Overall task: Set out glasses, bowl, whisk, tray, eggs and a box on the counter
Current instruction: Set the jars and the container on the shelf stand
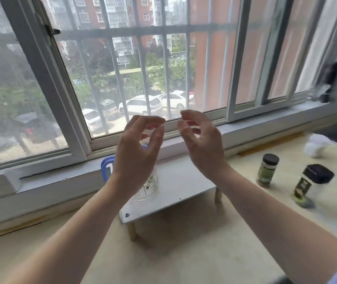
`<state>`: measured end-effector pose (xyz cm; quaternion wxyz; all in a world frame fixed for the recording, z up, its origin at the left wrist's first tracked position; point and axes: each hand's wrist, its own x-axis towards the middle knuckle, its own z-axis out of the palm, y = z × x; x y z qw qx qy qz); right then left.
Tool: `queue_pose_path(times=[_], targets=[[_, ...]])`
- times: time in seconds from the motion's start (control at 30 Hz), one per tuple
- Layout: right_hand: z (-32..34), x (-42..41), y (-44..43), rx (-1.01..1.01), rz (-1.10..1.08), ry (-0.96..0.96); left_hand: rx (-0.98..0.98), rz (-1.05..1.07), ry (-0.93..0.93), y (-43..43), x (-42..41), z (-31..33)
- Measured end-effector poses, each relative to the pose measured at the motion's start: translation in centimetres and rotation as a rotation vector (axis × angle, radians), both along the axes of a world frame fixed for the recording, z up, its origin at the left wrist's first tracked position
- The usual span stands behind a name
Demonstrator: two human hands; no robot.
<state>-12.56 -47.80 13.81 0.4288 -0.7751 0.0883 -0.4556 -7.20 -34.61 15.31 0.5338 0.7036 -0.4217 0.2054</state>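
Note:
My left hand (139,144) and my right hand (200,140) are raised side by side in front of the window, fingers curled and apart, holding nothing. Behind my left wrist a clear glass (148,188) with a green leaf print stands on a small white raised stand (184,189) with wooden legs. A blue handle (106,168) of some container shows just left of my left wrist; the rest is hidden. The pale wooden counter (163,253) runs below. No bowl, whisk, eggs or box are in view.
Two dark-lidded spice jars (267,170) (311,184) stand on the counter at the right. A blurred white object (317,146) lies further back right. A barred window (143,78) and its sill run along the counter's far edge.

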Motion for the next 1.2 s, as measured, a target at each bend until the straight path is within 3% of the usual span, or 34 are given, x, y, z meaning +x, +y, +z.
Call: queue_pose_path(times=[0.4,0.6,0.97,1.2], targets=[[-1.3,-20.0,-5.3,-0.001,-0.538,0.058,0.005,-0.632,0.113,-9.9,-13.4,-1.9],[-1.8,-26.3,-9.0,0.017,-0.641,0.045,0.017,-0.743,0.090,-14.6,-18.9,-2.4],[-5.0,-31.7,-25.0,0.041,-0.479,0.198,0.088,-0.578,0.160,-28.2,-25.4,-5.7],[-9.3,-27.2,-32.8,-0.020,-0.302,0.588,0.172,-0.342,0.200,-30.4,-23.8,-7.8]])
